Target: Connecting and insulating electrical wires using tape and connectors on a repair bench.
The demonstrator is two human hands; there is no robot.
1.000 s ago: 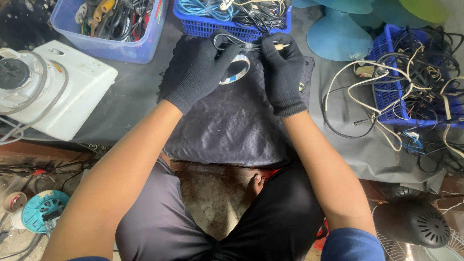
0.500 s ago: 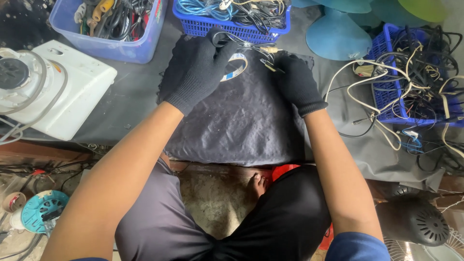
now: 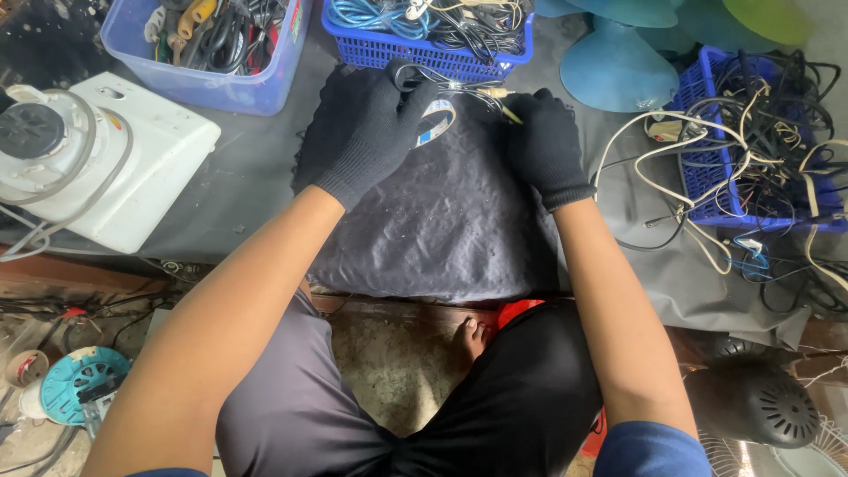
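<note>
Head view, only one camera. You sit at the desk [image 3: 247,190] with both arms stretched toward its far side, both hands in black knit gloves.

Left hand [image 3: 367,132]: fingers curled shut around a roll of tape [image 3: 437,119], which shows just to the right of your palm, pressed down onto the dark cloth pad [image 3: 442,221]. The same fingers appear to pinch a thin black wire [image 3: 408,75] at the roll's far edge; exact contact is hidden by the glove. Holding low on the pad likely steadies the work.

Right hand [image 3: 543,146]: fingers closed on a small yellow-handled tool [image 3: 510,113], its tip pointing left toward the wire bundle between your hands. Wrist rests on the pad, probably for fine control.

Surroundings: blue wire basket [image 3: 424,55] full of cables touches the pad's far edge, within easy reach. A blue plastic bin [image 3: 208,84] of tools sits far left. A white appliance [image 3: 97,155] sits on the left, well apart from the hands. A second blue basket [image 3: 707,190] with tangled cords lies right; teal fan blades [image 3: 618,71] lie far right.
</note>
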